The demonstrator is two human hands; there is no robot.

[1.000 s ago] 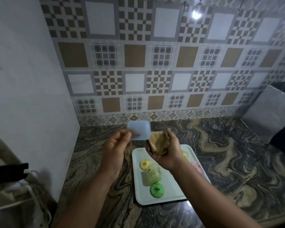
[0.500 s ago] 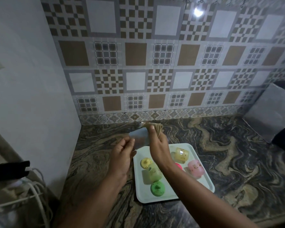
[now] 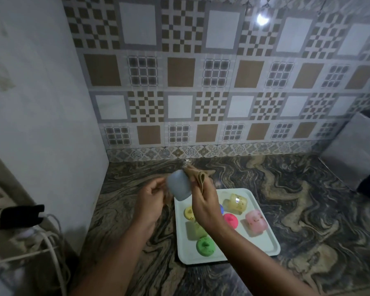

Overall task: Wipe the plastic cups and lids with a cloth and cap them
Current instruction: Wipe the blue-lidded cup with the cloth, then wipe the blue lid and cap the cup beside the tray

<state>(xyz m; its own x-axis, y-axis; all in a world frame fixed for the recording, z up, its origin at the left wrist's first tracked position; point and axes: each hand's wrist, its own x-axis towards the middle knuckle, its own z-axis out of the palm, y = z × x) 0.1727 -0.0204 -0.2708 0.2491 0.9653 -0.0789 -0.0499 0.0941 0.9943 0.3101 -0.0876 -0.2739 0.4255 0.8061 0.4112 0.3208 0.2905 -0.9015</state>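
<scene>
My left hand (image 3: 151,198) grips a pale blue plastic cup (image 3: 178,185) above the counter, its base turned up toward the wall. My right hand (image 3: 204,202) holds a folded brown cloth (image 3: 198,175) against the cup's right side. Below sits a white tray (image 3: 267,242). On it lie a yellow cup (image 3: 237,203), a pink cup (image 3: 255,221), a pale green cup (image 3: 194,230), a yellow lid (image 3: 188,212), a green lid (image 3: 205,246) and a pink lid (image 3: 231,220). A blue lid (image 3: 221,209) peeks out from behind my right wrist.
The marble counter (image 3: 308,199) runs to the patterned tile wall at the back. A white side wall (image 3: 41,124) closes the left. A grey box (image 3: 355,150) stands at the right. A black plug (image 3: 21,215) and white cables lie at the lower left.
Both hands have come down and away from me with the blue cup. The cloth went from beside the cup to against its side, and the cup has tipped base-up.
</scene>
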